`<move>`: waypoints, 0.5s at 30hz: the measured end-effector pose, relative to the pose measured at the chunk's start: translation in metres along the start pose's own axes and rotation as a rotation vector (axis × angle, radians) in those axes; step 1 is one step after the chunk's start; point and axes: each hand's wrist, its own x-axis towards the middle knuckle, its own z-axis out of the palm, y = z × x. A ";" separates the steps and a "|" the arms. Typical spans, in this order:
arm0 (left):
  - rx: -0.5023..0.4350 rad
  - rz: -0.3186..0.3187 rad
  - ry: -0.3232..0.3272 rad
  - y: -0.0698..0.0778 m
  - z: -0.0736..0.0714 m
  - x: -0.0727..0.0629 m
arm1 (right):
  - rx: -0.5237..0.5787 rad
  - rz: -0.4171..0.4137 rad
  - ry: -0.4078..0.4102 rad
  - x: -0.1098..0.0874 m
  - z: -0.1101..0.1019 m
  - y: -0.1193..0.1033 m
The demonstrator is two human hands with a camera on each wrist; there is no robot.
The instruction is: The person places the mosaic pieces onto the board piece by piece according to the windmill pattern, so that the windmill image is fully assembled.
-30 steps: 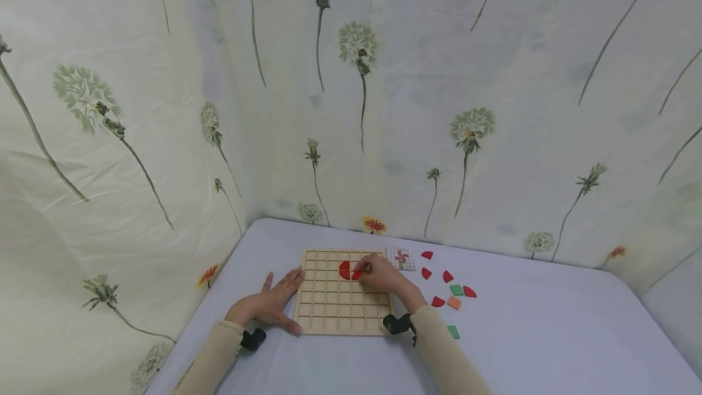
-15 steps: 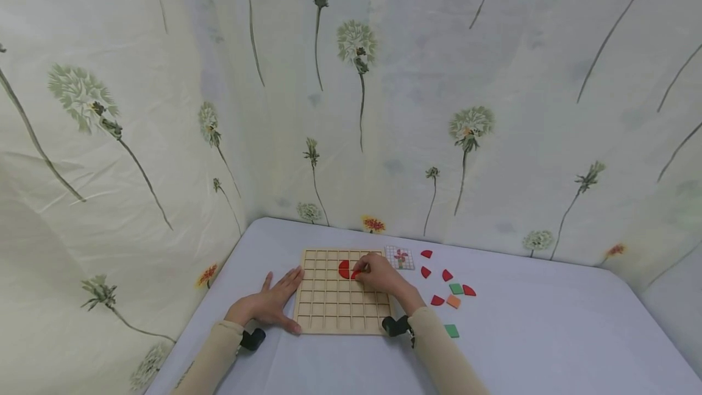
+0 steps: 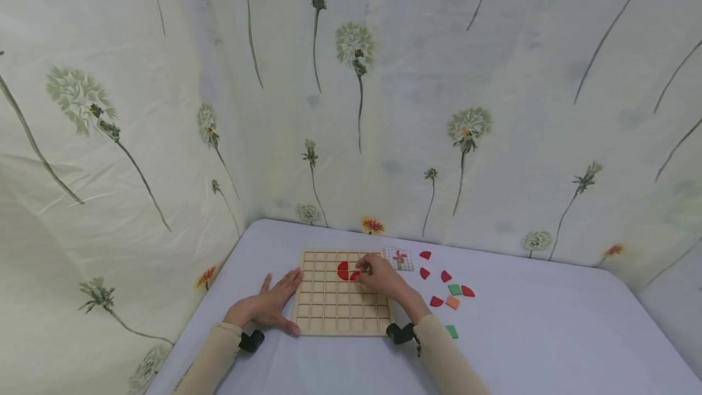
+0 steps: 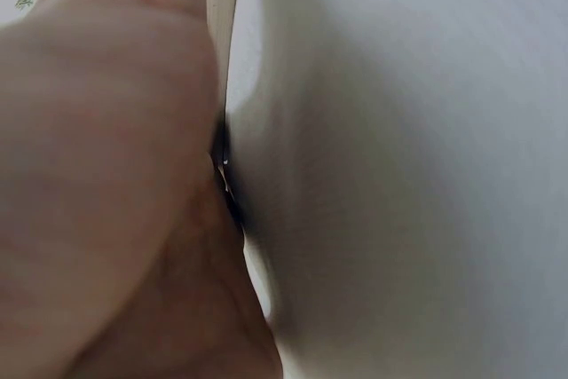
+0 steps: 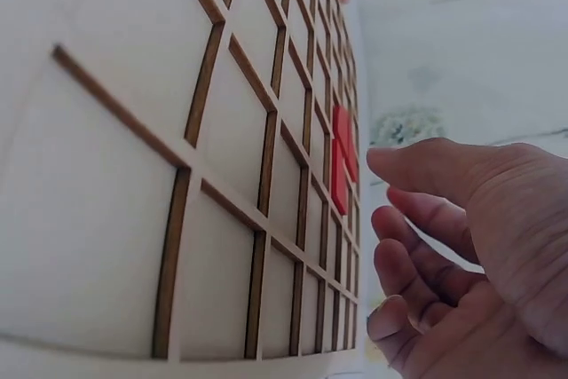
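Head view with both wrist views: a pale wooden grid board (image 3: 331,311) lies flat on the white-covered table (image 3: 537,334). Compared with half a second ago, the right hand (image 3: 382,275) has its fingertips slightly higher over the board, its wrist has shifted a little to the right and toward the person, and more of the third red piece (image 3: 354,277) shows beside the fingers. The right wrist view shows this hand's thumb and loosely bent fingers apart, with nothing between them. The third red piece sits on the board, in the cell just right of the lower red piece (image 3: 343,275); the upper red piece (image 3: 343,266) occupies the adjoining cell beyond, a grid bar running between the two. The left hand (image 3: 271,305) is unchanged, fingers straight and thumb spread away from them, resting on the board's left edge; its own wrist view is filled mostly by skin and white cloth. The patterned card (image 3: 398,258) remains just right of the board. Near it, five loose red pieces (image 3: 446,276), two green pieces (image 3: 455,289) and an orange piece (image 3: 452,302) lie on the table in the same arrangement as before
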 end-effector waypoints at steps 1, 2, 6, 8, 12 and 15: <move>-0.001 0.001 0.001 0.000 0.000 0.000 | 0.010 0.003 0.004 -0.003 -0.001 -0.001; -0.002 0.002 0.002 0.000 0.000 0.000 | 0.023 0.009 0.009 -0.005 -0.003 -0.002; 0.004 0.003 0.002 -0.001 0.000 0.001 | 0.033 0.024 0.029 -0.020 -0.009 -0.005; 0.007 0.003 0.001 -0.001 0.000 0.002 | 0.025 0.040 0.036 -0.028 -0.013 -0.004; 0.003 -0.003 -0.001 -0.002 0.001 0.002 | -0.022 0.068 0.046 -0.042 -0.020 -0.001; 0.001 -0.009 -0.004 -0.001 0.002 0.002 | -0.063 0.071 0.045 -0.052 -0.027 0.003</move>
